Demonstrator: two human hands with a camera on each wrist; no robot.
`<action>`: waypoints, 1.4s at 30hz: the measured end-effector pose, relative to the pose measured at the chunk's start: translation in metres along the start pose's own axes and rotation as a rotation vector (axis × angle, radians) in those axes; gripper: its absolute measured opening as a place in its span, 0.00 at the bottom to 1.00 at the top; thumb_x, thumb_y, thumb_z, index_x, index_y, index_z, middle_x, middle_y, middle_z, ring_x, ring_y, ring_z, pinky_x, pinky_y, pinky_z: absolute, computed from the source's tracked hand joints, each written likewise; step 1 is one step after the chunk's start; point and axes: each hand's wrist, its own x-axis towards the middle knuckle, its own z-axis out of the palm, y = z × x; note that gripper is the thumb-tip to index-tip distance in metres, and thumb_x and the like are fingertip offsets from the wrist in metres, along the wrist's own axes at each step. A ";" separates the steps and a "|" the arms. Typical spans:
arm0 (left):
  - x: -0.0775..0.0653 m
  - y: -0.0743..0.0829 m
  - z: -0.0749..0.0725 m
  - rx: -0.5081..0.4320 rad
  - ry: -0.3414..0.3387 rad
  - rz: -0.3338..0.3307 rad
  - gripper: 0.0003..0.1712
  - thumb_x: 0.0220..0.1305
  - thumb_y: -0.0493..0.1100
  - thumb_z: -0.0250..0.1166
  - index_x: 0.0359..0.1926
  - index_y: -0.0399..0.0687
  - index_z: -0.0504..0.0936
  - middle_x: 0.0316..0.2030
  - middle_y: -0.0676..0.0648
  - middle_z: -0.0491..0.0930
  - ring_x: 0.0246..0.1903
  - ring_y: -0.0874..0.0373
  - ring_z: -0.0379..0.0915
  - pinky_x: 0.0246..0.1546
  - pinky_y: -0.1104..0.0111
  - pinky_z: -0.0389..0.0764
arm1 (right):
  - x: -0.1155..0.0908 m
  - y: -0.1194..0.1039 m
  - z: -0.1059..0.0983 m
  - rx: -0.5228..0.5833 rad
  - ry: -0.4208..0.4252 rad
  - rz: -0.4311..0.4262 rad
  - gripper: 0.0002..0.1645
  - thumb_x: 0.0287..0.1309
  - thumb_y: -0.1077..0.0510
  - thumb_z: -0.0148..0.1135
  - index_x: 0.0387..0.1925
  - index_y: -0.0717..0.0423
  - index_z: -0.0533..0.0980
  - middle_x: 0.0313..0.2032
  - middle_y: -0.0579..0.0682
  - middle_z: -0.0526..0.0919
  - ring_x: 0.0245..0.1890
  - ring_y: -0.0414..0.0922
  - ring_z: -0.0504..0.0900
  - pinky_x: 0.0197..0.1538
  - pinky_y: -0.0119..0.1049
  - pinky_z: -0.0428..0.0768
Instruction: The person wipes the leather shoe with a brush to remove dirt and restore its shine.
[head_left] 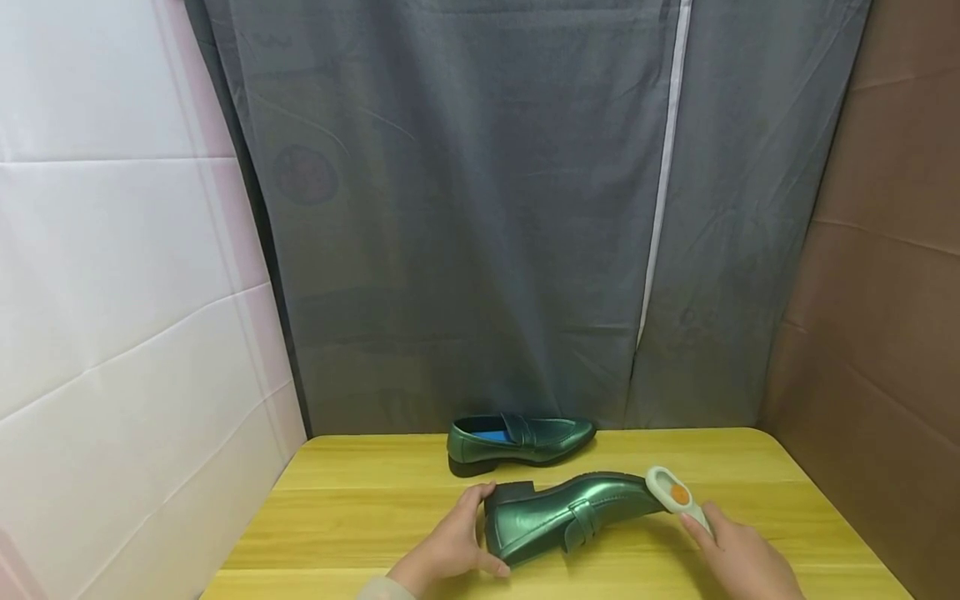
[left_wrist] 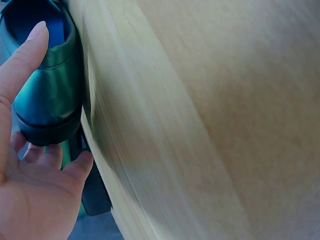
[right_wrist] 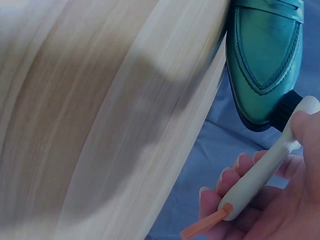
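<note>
A metallic green loafer [head_left: 536,521] is tilted over the wooden table, its black heel and sole edge turned to the far side and its toe pointing right. My left hand [head_left: 453,537] grips it around the heel. In the left wrist view, the thumb [left_wrist: 31,57] lies at the shoe's opening and the other fingers reach under the heel. My right hand [head_left: 746,554] holds a small white-handled brush [head_left: 673,493]. Dark bristles [right_wrist: 286,107] meet the side of the toe in the right wrist view, and an orange strap [right_wrist: 207,224] hangs from the handle's end.
A matching green loafer [head_left: 517,442] with a blue insole stands upright at the table's back edge, toe to the right. Behind the table [head_left: 352,500] hangs a grey curtain [head_left: 465,217]. White fabric [head_left: 112,292] flanks it on the left, brown fabric [head_left: 877,275] on the right.
</note>
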 end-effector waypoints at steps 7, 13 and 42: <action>0.000 0.002 -0.001 -0.005 -0.001 -0.006 0.69 0.33 0.47 0.88 0.74 0.42 0.58 0.73 0.37 0.59 0.74 0.37 0.55 0.70 0.37 0.58 | 0.000 0.000 -0.002 0.000 0.000 0.006 0.36 0.69 0.23 0.40 0.49 0.49 0.70 0.28 0.50 0.75 0.28 0.49 0.77 0.27 0.48 0.71; 0.000 0.001 -0.001 -0.009 -0.006 -0.011 0.69 0.33 0.48 0.88 0.74 0.43 0.57 0.73 0.38 0.59 0.74 0.37 0.54 0.70 0.37 0.58 | -0.001 0.002 0.000 -0.008 0.003 0.010 0.37 0.69 0.23 0.39 0.49 0.50 0.69 0.26 0.51 0.74 0.27 0.49 0.76 0.26 0.48 0.70; 0.003 -0.002 0.000 -0.031 -0.020 -0.022 0.69 0.34 0.50 0.88 0.75 0.41 0.57 0.74 0.36 0.58 0.74 0.37 0.53 0.71 0.37 0.57 | -0.005 0.023 0.004 0.028 -0.045 0.047 0.38 0.70 0.23 0.35 0.50 0.51 0.67 0.23 0.50 0.71 0.25 0.49 0.72 0.26 0.45 0.67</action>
